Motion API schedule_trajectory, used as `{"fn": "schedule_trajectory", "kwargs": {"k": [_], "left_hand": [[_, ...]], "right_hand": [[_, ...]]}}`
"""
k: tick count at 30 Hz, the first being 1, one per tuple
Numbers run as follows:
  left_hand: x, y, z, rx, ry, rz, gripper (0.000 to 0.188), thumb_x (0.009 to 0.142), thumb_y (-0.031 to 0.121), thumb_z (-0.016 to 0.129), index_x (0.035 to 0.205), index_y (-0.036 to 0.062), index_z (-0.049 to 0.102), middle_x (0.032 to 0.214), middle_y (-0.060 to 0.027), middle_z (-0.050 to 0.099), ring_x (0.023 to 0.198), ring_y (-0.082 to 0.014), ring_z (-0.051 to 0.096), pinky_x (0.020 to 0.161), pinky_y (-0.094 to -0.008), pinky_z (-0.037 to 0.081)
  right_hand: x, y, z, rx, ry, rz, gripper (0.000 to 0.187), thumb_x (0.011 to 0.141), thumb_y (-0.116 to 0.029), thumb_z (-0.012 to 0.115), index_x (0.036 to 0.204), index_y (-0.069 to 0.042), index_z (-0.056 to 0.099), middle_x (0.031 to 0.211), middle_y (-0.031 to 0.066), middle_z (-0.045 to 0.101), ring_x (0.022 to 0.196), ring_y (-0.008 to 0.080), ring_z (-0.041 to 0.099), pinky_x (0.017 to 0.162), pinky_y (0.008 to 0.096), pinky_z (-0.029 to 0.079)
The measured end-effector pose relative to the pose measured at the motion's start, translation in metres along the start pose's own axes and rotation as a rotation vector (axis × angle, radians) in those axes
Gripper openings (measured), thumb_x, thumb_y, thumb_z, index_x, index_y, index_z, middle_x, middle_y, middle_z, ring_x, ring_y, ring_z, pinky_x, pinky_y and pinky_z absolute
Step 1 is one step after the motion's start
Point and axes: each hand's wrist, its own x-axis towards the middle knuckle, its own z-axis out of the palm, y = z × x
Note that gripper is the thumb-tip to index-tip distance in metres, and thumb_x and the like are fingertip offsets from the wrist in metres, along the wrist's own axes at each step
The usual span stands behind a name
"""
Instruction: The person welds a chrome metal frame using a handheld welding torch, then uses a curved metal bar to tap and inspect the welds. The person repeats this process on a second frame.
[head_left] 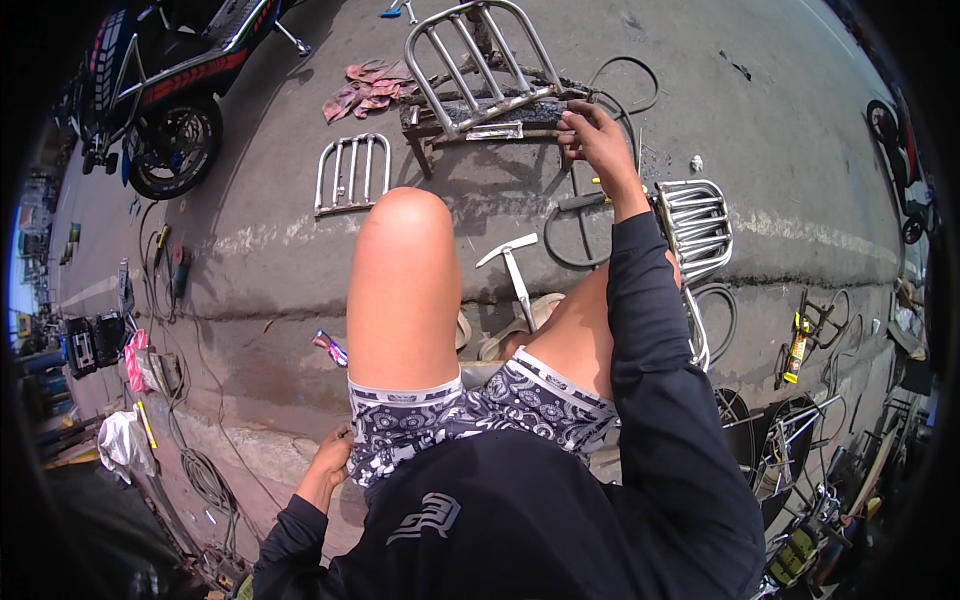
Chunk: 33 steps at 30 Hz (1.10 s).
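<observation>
In front of me, a silvery tubular metal rack [490, 70] with parallel bars leans tilted on a low, dark metal stand [425, 125]. My right hand [600, 150] reaches out to the stand's right end, close to the rack's lower right corner. Its fingers are loosely bent and apart, with nothing visible between them. A flat, shiny piece [495, 131] lies along the stand's near edge. My left hand [333, 457] is down beside my left thigh, against the patterned shorts [405, 425]; its fingertips are partly hidden. Between my legs, a welder's chipping hammer [513, 270] stands head up.
A smaller barred rack [355, 172] lies left of the stand; several stacked racks [695, 228] sit to the right. A crumpled pink cloth [368, 90], cables [572, 240] and an angle grinder [180, 270] are on the ground. A motorcycle [175, 140] stands at the upper left.
</observation>
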Motion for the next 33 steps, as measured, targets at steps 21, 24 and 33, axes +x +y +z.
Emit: {"fn": "schedule_trajectory", "kwargs": {"k": [21,24,33], "left_hand": [[-0.013,-0.039,-0.015,0.017,0.004,0.127,0.033,0.100,-0.001,0.049,0.131,-0.0066,0.059,0.114,-0.0140,0.072,0.094,-0.0217,0.072,0.081,-0.0326,0.060],[0.001,-0.028,-0.008,0.176,0.179,0.157,0.024,0.102,0.003,0.053,0.117,-0.0088,0.068,0.099,-0.0114,0.074,0.084,-0.0190,0.072,0.074,-0.0312,0.057],[0.005,0.111,0.067,0.711,0.278,0.466,0.027,0.104,0.017,0.056,0.124,0.0007,0.065,0.112,-0.0114,0.070,0.092,-0.0198,0.070,0.081,-0.0415,0.053]], "right_hand": [[-0.004,0.007,-0.018,0.074,0.134,-0.012,0.043,0.099,-0.027,0.066,0.135,-0.003,0.062,0.105,0.0061,0.073,0.082,0.0107,0.068,0.066,0.0261,0.053],[-0.004,0.013,-0.020,0.098,0.125,-0.037,0.041,0.100,-0.023,0.064,0.136,-0.003,0.060,0.104,0.0058,0.071,0.081,0.0094,0.065,0.065,0.0241,0.052],[0.006,0.016,-0.020,0.106,0.260,-0.169,0.037,0.094,-0.021,0.071,0.122,0.003,0.066,0.085,0.0081,0.071,0.067,0.0136,0.066,0.061,0.0315,0.053]]}}
